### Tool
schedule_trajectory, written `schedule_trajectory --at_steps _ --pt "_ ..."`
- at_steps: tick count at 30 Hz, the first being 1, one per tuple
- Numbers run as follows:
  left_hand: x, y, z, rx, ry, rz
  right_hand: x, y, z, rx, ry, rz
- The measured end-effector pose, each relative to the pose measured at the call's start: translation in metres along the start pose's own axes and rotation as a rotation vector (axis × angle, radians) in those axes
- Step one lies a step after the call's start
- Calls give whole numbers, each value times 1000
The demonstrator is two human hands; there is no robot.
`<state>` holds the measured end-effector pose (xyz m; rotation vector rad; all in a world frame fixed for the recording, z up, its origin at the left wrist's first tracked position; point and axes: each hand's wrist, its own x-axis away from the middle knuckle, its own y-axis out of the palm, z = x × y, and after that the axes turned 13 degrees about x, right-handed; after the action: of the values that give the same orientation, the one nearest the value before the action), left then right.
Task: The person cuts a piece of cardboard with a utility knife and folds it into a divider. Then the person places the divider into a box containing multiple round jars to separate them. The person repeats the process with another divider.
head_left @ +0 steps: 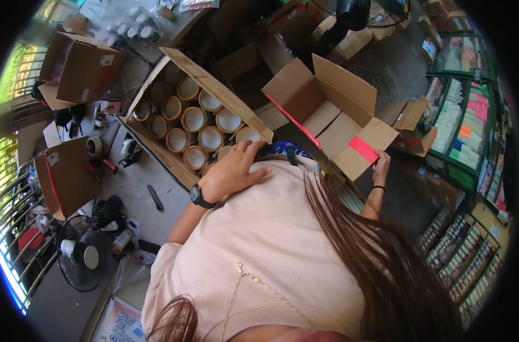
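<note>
your left hand [234,171] flat on tape rolls [202,126] | right hand [380,165] grips empty box [333,122] flap | no rolls moved over yet

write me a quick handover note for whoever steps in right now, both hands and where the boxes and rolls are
Left hand: open, palm resting on the near edge of the box of tape rolls, holding nothing. A black watch is on that wrist.
Right hand: pinching the red-taped flap of the empty carton, which sits open to the right.
Rolls: they stand on end in rows and fill the left box; none is in the empty carton.
Done: both boxes are open.
Left: nothing has been moved between boxes, as far as the picture shows.
Nearby: a small fan on the floor at left, a closed carton behind it.
</note>
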<state>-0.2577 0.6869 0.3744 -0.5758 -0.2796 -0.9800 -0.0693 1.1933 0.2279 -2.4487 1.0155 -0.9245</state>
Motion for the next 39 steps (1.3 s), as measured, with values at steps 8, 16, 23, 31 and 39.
schedule_trajectory --at_steps 8,16,23,31,39 --pt "-6 3 0 -29 41 4 26 3 10 -61 40 53" --pt "-2 12 5 6 -30 -5 26 47 -34 -182 -38 -43" --pt "6 22 6 -7 -30 48 25 106 -66 -339 -71 -140" --pt "13 27 15 1 -86 79 14 175 -53 247 223 -746" --pt "3 33 22 25 -61 120 30 196 -87 670 -174 -746"
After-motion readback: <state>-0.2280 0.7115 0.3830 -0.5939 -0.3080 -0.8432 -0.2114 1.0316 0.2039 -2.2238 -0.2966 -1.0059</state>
